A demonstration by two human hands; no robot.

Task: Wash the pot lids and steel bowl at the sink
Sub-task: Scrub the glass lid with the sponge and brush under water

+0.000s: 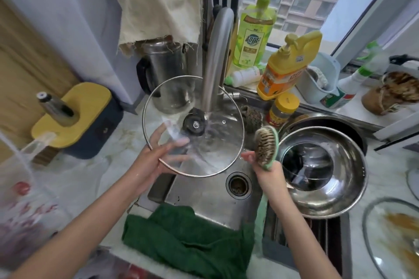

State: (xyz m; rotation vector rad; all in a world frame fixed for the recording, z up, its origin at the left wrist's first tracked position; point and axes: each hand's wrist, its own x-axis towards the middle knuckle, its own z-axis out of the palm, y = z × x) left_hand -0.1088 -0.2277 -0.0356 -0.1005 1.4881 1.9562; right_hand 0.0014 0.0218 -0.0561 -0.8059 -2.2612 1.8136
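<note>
My left hand (156, 154) grips the rim of a round glass pot lid (213, 142) with a black knob, held tilted over the sink (204, 190) under running water from the steel tap (215, 56). Just right of the lid, my right hand (265, 165) holds a green-handled scrubbing brush (265, 142), bristles facing me. A steel bowl (324, 172) leans at the sink's right side. A second glass lid (394, 235), smeared brown, lies on the counter at the far right.
A green cloth (188, 240) hangs over the sink's front edge. Soap bottles, green (254, 34) and yellow (285, 68), stand on the sill behind. A steel kettle (165, 75) sits back left, a dark pan (340, 124) behind the bowl.
</note>
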